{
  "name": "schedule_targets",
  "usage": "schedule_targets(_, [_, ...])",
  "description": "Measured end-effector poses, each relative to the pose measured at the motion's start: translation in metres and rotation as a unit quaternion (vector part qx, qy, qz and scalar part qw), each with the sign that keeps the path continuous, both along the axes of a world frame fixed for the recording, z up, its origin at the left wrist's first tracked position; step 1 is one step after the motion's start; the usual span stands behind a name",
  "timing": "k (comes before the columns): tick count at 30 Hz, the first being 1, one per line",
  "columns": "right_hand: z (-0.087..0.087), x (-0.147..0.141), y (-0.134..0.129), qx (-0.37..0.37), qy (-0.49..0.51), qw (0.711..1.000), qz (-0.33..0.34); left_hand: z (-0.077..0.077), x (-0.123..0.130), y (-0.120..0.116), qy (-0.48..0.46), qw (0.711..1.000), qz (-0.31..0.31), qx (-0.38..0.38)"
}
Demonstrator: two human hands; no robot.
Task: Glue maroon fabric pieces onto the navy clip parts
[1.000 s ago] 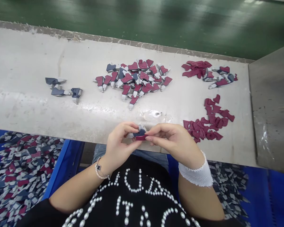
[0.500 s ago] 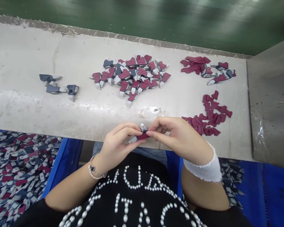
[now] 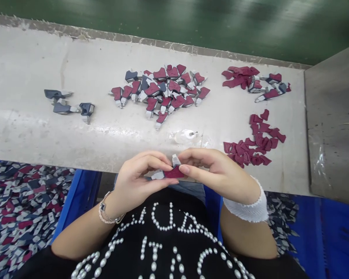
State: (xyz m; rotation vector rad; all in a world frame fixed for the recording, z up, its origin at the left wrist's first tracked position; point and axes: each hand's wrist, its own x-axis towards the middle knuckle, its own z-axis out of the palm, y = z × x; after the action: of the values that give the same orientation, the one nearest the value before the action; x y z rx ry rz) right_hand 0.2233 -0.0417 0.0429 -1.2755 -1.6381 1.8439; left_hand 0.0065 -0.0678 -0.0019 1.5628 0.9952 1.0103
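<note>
Between both hands, just over the table's front edge, is a small plastic part, dark blue and grey with a maroon face. My left hand pinches its left side with thumb and fingers. From the other side, my right hand grips it, thumb on the maroon face. A grey tip sticks up between the hands and another grey end points left. Past the hands lies a small clear bottle with a thin dark tip. Beyond it is a heap of similar maroon-faced parts.
Loose maroon pieces lie on the right of the table, with more maroon pieces behind. Several blue-grey parts sit at left. Blue bins full of parts stand below. A metal panel bounds the right.
The plastic part has turned so that more of its maroon face shows. My left hand has shifted slightly left, and my right thumb now presses on the maroon face.
</note>
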Motion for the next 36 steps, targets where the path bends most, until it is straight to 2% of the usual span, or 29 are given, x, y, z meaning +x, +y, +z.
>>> schedule_targets(4, [0.002, -0.003, -0.003, 0.042, 0.005, 0.999, -0.008, 0.005, 0.0, 0.0, 0.015, 1.0, 0.001, 0.025])
schedule_targets(11, [0.004, -0.007, -0.009, 0.107, -0.017, 0.994, -0.007, 0.008, -0.002, 0.003, 0.057, 0.991, -0.005, 0.123])
schedule_targets(17, [0.002, -0.014, -0.012, 0.105, -0.041, 0.994, -0.004, 0.004, -0.004, 0.001, 0.03, 0.997, -0.006, 0.071])
schedule_targets(21, [0.001, -0.018, -0.013, 0.138, -0.069, 0.988, 0.001, 0.006, -0.004, -0.002, 0.033, 0.996, 0.005, 0.086])
schedule_targets(25, [0.001, -0.02, -0.015, 0.128, -0.073, 0.989, 0.005, 0.003, -0.003, -0.004, 0.029, 0.995, 0.033, 0.092])
schedule_targets(28, [0.002, -0.02, -0.018, 0.114, -0.05, 0.992, 0.028, 0.001, -0.004, -0.005, -0.014, 0.996, 0.06, 0.058])
schedule_targets(31, [0.002, -0.02, -0.018, 0.13, -0.045, 0.99, 0.039, -0.001, -0.005, -0.006, -0.033, 0.997, 0.066, 0.036])
schedule_targets(36, [0.0, -0.021, -0.015, 0.157, -0.11, 0.98, 0.056, -0.002, -0.007, -0.006, 0.035, 0.996, 0.064, -0.045])
